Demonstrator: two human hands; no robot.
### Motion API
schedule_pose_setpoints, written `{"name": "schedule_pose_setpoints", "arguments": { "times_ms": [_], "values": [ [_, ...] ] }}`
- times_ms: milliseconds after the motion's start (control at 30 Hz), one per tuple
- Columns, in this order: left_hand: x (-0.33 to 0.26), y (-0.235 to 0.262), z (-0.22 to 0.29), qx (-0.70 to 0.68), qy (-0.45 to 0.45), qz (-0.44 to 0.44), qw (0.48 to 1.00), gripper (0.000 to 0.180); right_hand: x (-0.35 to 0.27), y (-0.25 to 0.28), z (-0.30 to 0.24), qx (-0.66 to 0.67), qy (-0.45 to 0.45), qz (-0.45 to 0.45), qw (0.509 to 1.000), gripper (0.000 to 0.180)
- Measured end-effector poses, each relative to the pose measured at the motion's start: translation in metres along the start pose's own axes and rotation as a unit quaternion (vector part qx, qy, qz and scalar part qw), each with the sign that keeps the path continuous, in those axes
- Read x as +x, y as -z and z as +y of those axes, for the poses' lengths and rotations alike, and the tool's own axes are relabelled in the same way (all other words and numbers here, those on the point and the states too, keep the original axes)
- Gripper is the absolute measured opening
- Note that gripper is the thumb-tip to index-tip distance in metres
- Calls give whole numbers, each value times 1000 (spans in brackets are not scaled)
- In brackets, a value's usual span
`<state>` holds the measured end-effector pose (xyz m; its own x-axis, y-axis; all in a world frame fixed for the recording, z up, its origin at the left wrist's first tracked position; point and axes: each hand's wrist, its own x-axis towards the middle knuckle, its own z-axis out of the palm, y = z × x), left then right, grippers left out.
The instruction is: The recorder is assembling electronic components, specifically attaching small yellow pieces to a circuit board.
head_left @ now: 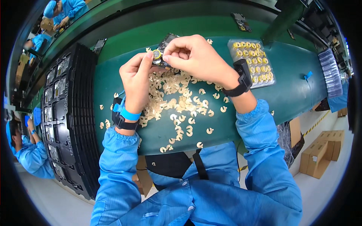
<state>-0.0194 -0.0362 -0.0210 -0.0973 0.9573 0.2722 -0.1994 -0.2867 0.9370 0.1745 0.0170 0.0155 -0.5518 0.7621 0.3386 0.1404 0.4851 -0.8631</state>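
My left hand [136, 78] grips a dark circuit board [168, 39] by its near edge, above the bench. The thumb lies against a round coin cell [156, 54] with a yellow rim, mounted on that board. Just right of the cell, my right hand [194, 58] is closed in a pinch over the board; what its fingertips hold, if anything, is hidden. Beneath both hands spreads a loose heap of small cream ring-shaped tabs [163, 103], each with a notch. One such tab [148, 49] shows beside my left thumb tip.
A clear tray [273, 82] of yellow-rimmed coin cells sits on the green bench [294, 67] to the right. Stacked black trays [81, 150] with boards stand at the left. Another board [240, 22] lies at the back. Co-workers in blue work at far left; cardboard boxes [315, 158] are at right.
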Motion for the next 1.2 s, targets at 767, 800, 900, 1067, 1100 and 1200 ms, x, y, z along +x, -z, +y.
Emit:
{"name": "schedule_pose_setpoints", "arguments": {
  "times_ms": [767,800,900,1067,1100,1200],
  "values": [
    [-1,0,1,129,-74,9,989,17,0,-16,0,45,26,70,996,11],
    [-3,1,2,143,-76,2,987,17,0,-16,-1,46,27,67,996,11],
    [-5,-5,6,96,-76,-14,992,19,-2,-15,-4,11,54,84,995,12],
    [-6,-1,4,128,-81,-18,988,15,-1,-17,-4,-6,93,84,992,13],
    [-6,0,3,133,-81,-18,988,15,0,-17,-3,-13,103,84,991,13],
    [-6,1,5,131,-81,-21,988,16,-2,-20,-4,19,94,90,991,12]
  ]
}}
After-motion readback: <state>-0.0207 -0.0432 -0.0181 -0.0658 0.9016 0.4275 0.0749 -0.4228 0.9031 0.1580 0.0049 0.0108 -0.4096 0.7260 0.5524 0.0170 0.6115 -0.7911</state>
